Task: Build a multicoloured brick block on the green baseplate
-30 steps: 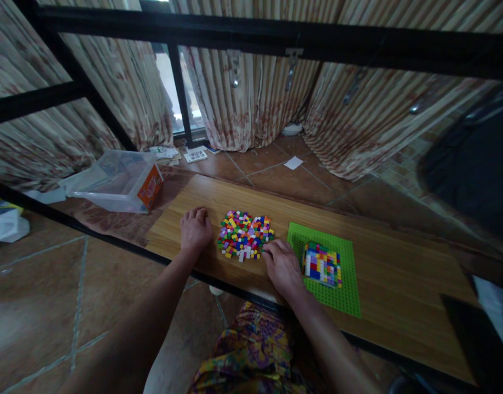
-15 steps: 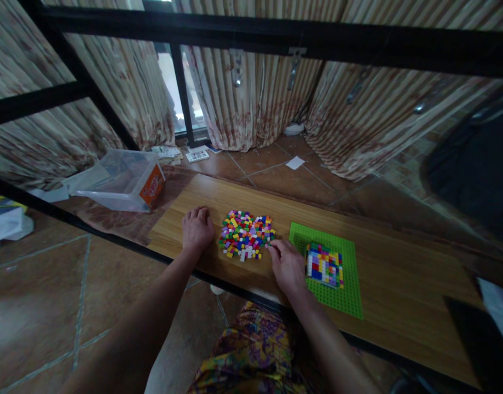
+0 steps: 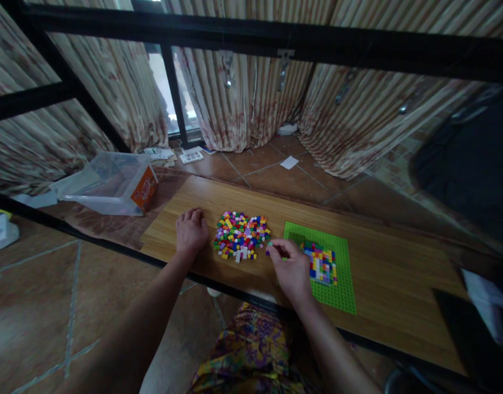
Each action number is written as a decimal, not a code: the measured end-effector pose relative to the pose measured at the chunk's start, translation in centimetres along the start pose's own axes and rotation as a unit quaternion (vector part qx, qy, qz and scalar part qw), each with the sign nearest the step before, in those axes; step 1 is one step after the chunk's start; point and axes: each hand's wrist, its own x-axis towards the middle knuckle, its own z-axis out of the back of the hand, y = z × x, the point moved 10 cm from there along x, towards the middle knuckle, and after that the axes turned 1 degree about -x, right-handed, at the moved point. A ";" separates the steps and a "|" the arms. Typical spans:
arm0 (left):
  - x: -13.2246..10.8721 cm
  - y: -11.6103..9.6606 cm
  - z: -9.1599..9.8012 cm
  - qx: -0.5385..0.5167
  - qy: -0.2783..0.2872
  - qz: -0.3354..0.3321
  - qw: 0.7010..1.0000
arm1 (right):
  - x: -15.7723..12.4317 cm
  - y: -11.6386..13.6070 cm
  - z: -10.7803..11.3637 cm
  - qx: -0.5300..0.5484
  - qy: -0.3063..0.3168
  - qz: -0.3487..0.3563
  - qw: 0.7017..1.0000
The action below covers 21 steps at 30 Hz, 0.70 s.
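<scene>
Colourful small toy bricks (image 3: 242, 235) lie in a loose pile on the wooden tabletop. To the pile's left my left hand (image 3: 191, 231) rests on the wood, fingers loosely bent and holding nothing. On the other side, my right hand (image 3: 291, 268) pinches a tiny brick (image 3: 270, 247) between thumb and forefinger; its colour is hard to make out. A green studded baseplate (image 3: 341, 295) lies to the right, bearing a block of joined multicoloured bricks (image 3: 324, 266). My right hand covers the left edge of that block and part of the plate.
The wooden table (image 3: 391, 290) has a black frame edge along my side. A clear plastic box (image 3: 111, 186) with an orange label stands beyond its left end. Black metal bars (image 3: 251, 35) cross above, before striped curtains (image 3: 243, 104). A dark flat object (image 3: 452, 328) lies at the right end.
My right hand has lifted slightly away from the pile's edge, toward the baseplate, with the tiny brick pinched in it. My left hand stays in place. The view has shifted slightly.
</scene>
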 end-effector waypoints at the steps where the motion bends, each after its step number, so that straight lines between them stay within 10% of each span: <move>1: 0.0 0.0 0.0 0.000 -0.002 -0.001 1.000 | -0.2 0.1 0.6 0.014 -0.006 -0.009 1.000; 12: 0.3 0.0 0.0 0.002 -0.007 -0.010 1.000 | -1.5 -4.7 11.0 -0.042 -0.107 -0.074 0.991; 21: 0.4 0.2 0.0 0.004 -0.012 -0.016 1.000 | 0.1 -4.9 11.9 -0.153 -0.110 0.005 0.982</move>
